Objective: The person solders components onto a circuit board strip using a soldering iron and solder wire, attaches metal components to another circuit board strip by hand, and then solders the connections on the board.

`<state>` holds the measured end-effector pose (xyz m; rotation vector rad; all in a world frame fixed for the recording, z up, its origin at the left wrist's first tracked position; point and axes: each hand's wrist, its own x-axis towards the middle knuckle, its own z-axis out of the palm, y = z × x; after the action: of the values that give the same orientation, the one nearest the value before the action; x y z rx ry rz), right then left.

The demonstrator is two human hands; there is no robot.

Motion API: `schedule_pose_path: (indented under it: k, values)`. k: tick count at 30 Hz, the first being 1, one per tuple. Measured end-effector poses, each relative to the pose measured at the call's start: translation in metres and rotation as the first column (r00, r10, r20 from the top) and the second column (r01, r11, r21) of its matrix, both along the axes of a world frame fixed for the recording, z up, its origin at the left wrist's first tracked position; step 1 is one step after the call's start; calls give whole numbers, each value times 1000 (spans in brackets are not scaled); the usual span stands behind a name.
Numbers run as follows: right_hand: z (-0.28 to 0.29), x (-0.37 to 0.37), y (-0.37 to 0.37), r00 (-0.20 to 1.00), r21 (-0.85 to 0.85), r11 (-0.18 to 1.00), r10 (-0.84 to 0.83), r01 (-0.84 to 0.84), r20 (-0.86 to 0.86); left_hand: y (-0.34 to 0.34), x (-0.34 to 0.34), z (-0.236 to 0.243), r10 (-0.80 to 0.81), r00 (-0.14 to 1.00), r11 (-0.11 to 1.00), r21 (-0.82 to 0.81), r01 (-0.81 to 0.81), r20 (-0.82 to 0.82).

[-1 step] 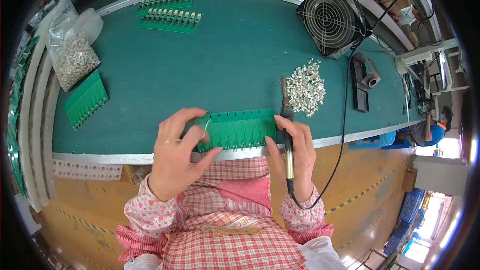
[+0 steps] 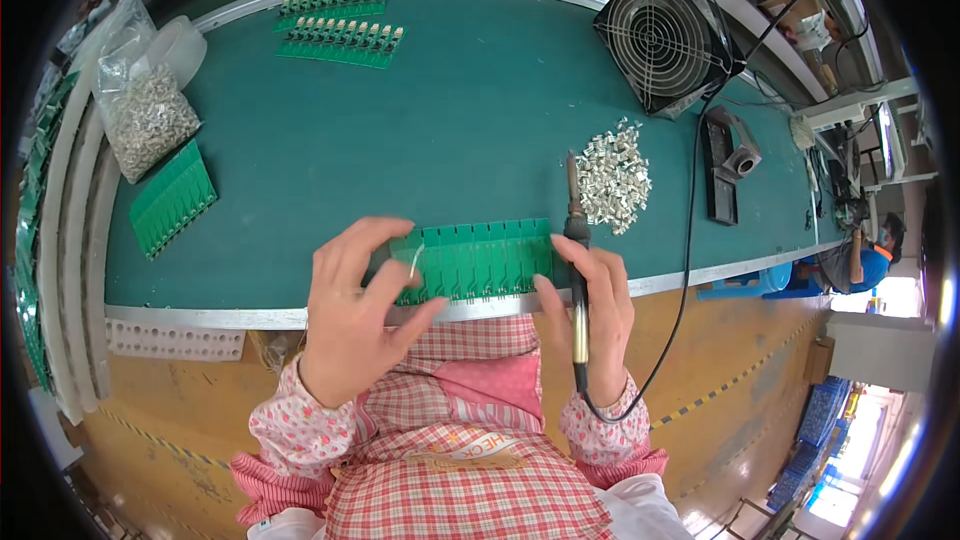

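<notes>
A green circuit board panel [image 2: 480, 258] lies at the bench's front edge, a row of small pins along its near side. My left hand [image 2: 352, 312] has its fingers curled round the panel's left end, the thumb by its near corner. A thin pale strand, like solder wire [image 2: 416, 258], sticks out from these fingers over the board. In my right hand [image 2: 600, 315] is a soldering iron [image 2: 577, 230], tip pointing away from me. The right fingertip and thumb also meet the panel's right end. Beyond the iron lies a heap of small silvery-white connectors [image 2: 614, 177].
Two panels fitted with connectors [image 2: 342, 43] lie at the back. Another green panel [image 2: 174, 200] rests at left by a bag of connectors [image 2: 150, 125]. A black fan [image 2: 655, 35] stands back right, near an iron stand [image 2: 728, 162]. The iron's cord [image 2: 690, 240] loops at right.
The soldering iron has shifted very slightly right and toward me with my right hand. My left fingers have moved a little; the panel stays practically in place.
</notes>
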<state>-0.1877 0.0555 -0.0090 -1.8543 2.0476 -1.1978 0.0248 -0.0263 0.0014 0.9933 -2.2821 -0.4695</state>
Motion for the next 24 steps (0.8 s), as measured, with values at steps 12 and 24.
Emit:
schedule_pose_path:
  k: [12, 24]
  values:
    - [10, 9, 19, 887, 33, 898, 439, -439, -141, 34, 7, -5, -247, 968, 965, 78, 249, -44]
    - [-4, -10, 37, 954, -294, 938, 242, -183, 178, 13, 1, -10, -149, 978, 984, 76, 161, -143]
